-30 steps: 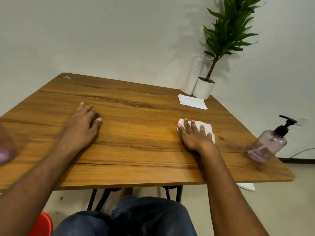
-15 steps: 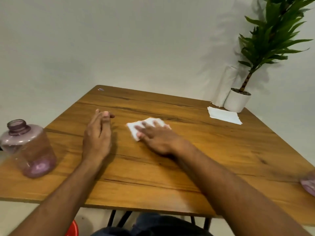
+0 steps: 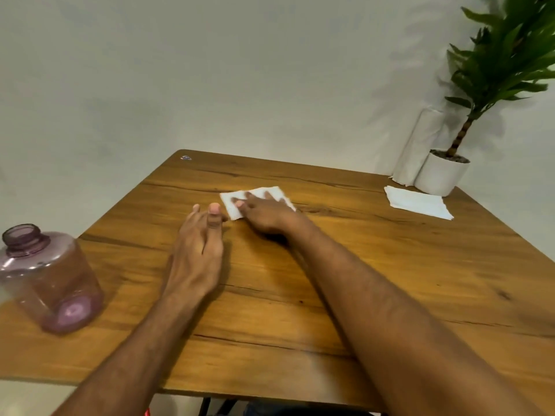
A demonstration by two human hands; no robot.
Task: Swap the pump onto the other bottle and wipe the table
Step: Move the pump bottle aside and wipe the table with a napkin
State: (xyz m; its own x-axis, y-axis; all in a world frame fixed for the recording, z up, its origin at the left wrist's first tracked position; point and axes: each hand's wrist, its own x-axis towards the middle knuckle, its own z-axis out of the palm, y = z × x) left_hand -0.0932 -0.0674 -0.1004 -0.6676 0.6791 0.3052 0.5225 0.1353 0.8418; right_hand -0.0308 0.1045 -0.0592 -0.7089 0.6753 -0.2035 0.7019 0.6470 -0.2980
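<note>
1. Pressing flat on a white folded paper tissue [image 3: 258,201], the right hand [image 3: 264,216] is seen with its fingers straight and spread; nothing is clenched, so the grip is a released one that only bears down on the sheet.
2. That tissue is spread on the brown wood-grain tabletop [image 3: 345,280], toward its far middle.
3. The left hand [image 3: 196,253] is laid on the tabletop just beside the tissue, fingers extended and close together, its grip released and nothing held.
4. A pink translucent plastic bottle [image 3: 49,283] with an uncovered threaded neck is stood upright at the near left edge of the tabletop, well apart from both hands.
5. A second white folded tissue [image 3: 419,202] is found at the far right of the tabletop.
6. Behind it, a green leafy plant in a white round pot [image 3: 441,174] is placed at the corner, with a white paper roll [image 3: 416,148] touching the pot's left side.
</note>
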